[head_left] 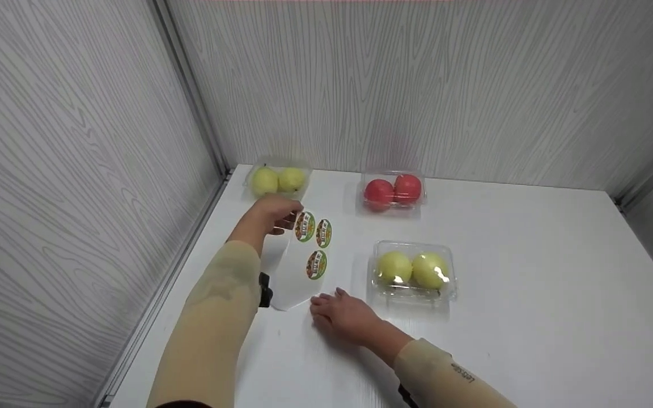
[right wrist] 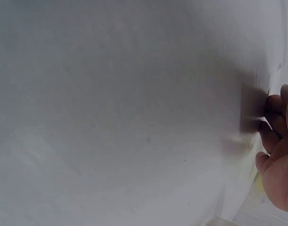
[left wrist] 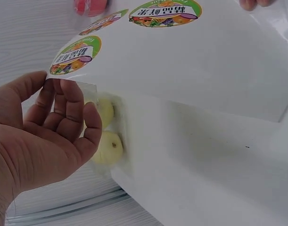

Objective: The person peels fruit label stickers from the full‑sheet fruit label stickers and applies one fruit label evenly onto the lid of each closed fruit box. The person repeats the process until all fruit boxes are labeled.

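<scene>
A white sheet (head_left: 295, 280) bears 3 oval fruit stickers (head_left: 316, 264) in green, orange and white. My left hand (head_left: 274, 212) pinches its far corner between thumb and fingertips, holding that end up off the table. In the left wrist view the sheet bows and my left hand (left wrist: 45, 122) has its other fingers loosely curled below the edge. At the sheet's near right corner, my right hand (head_left: 342, 316) rests low with its fingertips on or beside the edge. The right wrist view shows mostly blurred white surface and that hand's relaxed fingers (right wrist: 273, 132).
Right of the sheet stands a clear clamshell box (head_left: 414, 246) with two yellow-green pears. Another box with pears (head_left: 264, 181) is at the back left, beyond my left hand. A box of red fruit (head_left: 394, 192) stands at the back middle. Grey wood-grain panels (head_left: 389, 85) wall the table.
</scene>
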Demonstrator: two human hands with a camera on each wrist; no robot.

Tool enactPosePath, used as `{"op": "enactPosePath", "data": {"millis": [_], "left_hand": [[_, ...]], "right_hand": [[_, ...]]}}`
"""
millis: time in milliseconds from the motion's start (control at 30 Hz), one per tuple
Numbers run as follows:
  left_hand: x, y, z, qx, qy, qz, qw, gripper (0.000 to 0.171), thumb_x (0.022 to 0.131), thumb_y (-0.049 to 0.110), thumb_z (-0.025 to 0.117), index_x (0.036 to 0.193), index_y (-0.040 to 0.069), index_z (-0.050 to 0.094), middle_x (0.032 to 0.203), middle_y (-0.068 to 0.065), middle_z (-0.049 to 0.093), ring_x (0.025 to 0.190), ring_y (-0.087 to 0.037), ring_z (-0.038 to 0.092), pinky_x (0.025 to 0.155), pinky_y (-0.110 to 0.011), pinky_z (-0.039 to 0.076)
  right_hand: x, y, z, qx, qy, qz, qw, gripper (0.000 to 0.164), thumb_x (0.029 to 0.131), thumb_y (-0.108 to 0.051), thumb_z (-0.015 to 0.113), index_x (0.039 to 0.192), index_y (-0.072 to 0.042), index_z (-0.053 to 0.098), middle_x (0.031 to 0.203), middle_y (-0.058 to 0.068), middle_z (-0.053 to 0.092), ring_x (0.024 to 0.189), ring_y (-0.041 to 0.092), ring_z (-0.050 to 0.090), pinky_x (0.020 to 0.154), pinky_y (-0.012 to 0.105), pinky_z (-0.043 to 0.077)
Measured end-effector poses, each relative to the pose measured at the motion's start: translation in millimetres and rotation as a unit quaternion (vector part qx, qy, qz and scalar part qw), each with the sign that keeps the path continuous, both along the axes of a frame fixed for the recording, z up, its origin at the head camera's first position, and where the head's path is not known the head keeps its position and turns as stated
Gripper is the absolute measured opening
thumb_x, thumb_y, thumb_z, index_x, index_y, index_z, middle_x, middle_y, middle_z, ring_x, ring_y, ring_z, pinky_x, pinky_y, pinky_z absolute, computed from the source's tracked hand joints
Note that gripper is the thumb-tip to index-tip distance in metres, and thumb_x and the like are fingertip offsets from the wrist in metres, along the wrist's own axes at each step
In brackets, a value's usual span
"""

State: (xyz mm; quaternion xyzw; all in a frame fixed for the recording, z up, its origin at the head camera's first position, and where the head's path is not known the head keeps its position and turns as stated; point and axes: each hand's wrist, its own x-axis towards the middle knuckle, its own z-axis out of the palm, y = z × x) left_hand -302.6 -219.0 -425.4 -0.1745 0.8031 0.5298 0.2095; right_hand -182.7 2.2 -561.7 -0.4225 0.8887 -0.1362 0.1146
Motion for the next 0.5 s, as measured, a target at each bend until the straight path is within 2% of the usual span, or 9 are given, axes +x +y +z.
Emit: {"op": "enactPosePath", "data": {"millis": [133,333,433,500], "left_hand": [[5.8,1,6.7,0.008,0.004,0.014,0.9999,0.018,0.1,0.021,0.062,0.1,0.007,0.073,0.089,-0.005,0.072,0.082,-0.019,0.068,0.082,-0.035,0.054],[15.8,3,13.1,0.019,0.018,0.021,0.9994,0.019,0.1,0.021,0.063,0.102,0.005,0.074,0.09,-0.006,0.073,0.083,-0.02,0.069,0.085,-0.037,0.054],[22.6,3,16.7,0.02,0.025,0.032,0.999,0.018,0.1,0.021,0.064,0.1,0.006,0.074,0.089,-0.005,0.073,0.082,-0.019,0.069,0.083,-0.035,0.054],[27.5,2,20.4,0.023,0.034,0.041,0.9983,0.017,0.099,0.02,0.065,0.098,0.005,0.073,0.088,-0.005,0.073,0.08,-0.018,0.069,0.081,-0.035,0.054]], "right_hand": [[0.2,2,1.7,0.003,0.002,0.001,1.0,0.032,0.112,-0.022,0.053,0.136,-0.011,0.07,0.153,0.005,0.06,0.145,0.023,0.052,0.124,0.049,0.033],[2.9,2,5.5,-0.014,-0.016,-0.015,1.0,0.03,0.111,-0.018,0.054,0.135,-0.009,0.069,0.152,0.008,0.06,0.145,0.026,0.053,0.125,0.048,0.031],[6.0,1,8.5,-0.044,-0.024,-0.024,0.998,0.033,0.11,-0.015,0.054,0.138,-0.005,0.068,0.151,0.011,0.061,0.143,0.029,0.054,0.124,0.05,0.032],[8.4,0,13.3,-0.081,-0.038,-0.043,0.995,0.035,0.11,-0.013,0.054,0.14,-0.002,0.067,0.148,0.013,0.063,0.141,0.031,0.057,0.122,0.051,0.034]]}}
